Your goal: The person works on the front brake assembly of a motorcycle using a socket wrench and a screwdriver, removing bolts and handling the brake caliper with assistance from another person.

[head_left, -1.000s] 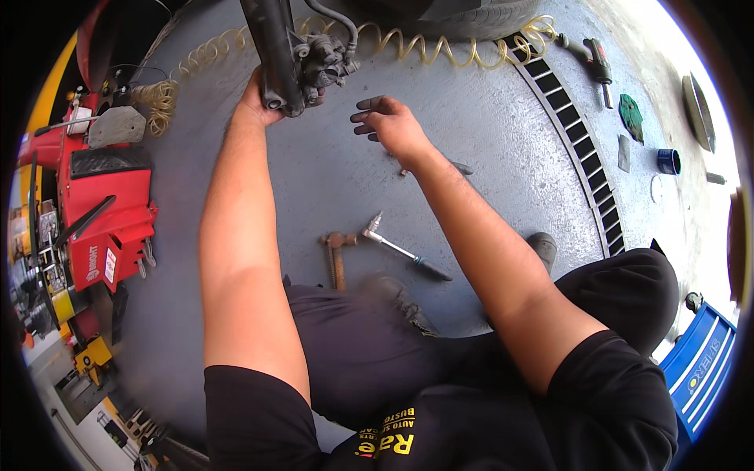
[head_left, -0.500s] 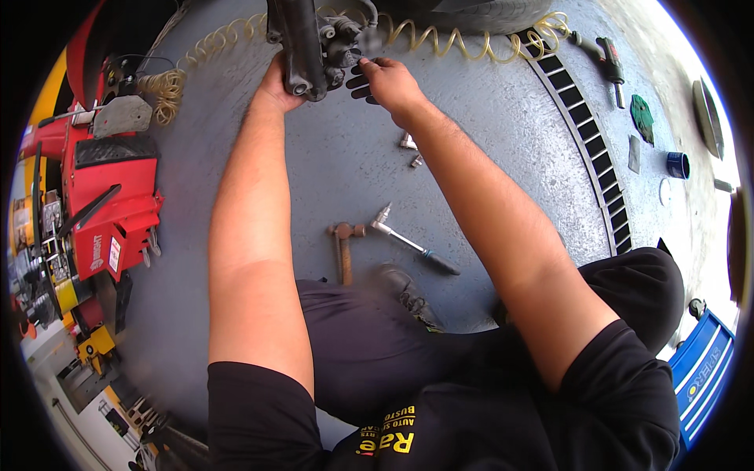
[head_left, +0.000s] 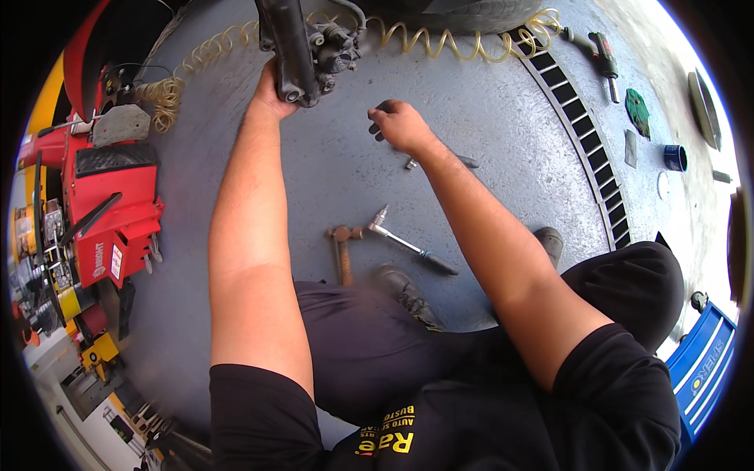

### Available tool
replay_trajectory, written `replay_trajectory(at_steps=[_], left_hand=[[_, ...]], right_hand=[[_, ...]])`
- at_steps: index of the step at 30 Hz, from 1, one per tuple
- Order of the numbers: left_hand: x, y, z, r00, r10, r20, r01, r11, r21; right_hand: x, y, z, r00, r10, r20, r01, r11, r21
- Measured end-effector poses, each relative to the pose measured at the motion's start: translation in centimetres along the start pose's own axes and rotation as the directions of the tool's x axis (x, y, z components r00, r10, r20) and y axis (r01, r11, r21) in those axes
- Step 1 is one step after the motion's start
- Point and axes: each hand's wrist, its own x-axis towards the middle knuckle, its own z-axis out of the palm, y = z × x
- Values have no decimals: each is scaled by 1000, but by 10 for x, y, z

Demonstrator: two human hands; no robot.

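A black suspension part (head_left: 290, 63) hangs at the top of the head view, with a greasy brake caliper-like assembly (head_left: 338, 51) on its right side. My left hand (head_left: 270, 94) grips its lower end from the left; the fingers go behind it, partly hidden. My right hand (head_left: 399, 125) is apart from the part, lower and to the right, its darkened fingers curled in. Whatever it may hold is hidden. Beneath it on the floor lies a small metal socket (head_left: 411, 164). A tool handle (head_left: 467, 162) shows just past my right wrist.
On the floor before my knees lie a ball-peen hammer (head_left: 342, 253) and a ratchet (head_left: 412, 245). A coiled yellow air hose (head_left: 448, 43) runs near a tire (head_left: 487, 17). Rightward are a floor grate (head_left: 577, 118), an impact gun (head_left: 606, 63) and a green cloth (head_left: 637, 112); red equipment (head_left: 118, 208) stands left.
My right hand has left the caliper-like assembly and come down and slightly right, its fingers now curled. My left hand stays on the suspension part, which sits slightly further left.
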Motion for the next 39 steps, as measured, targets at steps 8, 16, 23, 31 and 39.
replay_trajectory(at_steps=[8,16,23,31,39], left_hand=[[-28,8,-5,973,94,-210,44,820,570],[-134,-34,-63,865,-270,-423,377,-204,903],[-254,-269,-81,818,-156,-553,559,-4,829],[-265,-328,-72,774,327,-543,576,-6,817],[-247,-258,-83,770,271,-578,556,158,816]], right_hand=[[-1,73,-49,987,160,-13,-160,986,-43],[-47,77,7,709,403,579,4,818,-575],[-132,125,64,838,238,490,346,463,-816],[-105,95,11,890,64,452,353,531,-771],[-43,59,-27,936,-295,191,317,474,-821]])
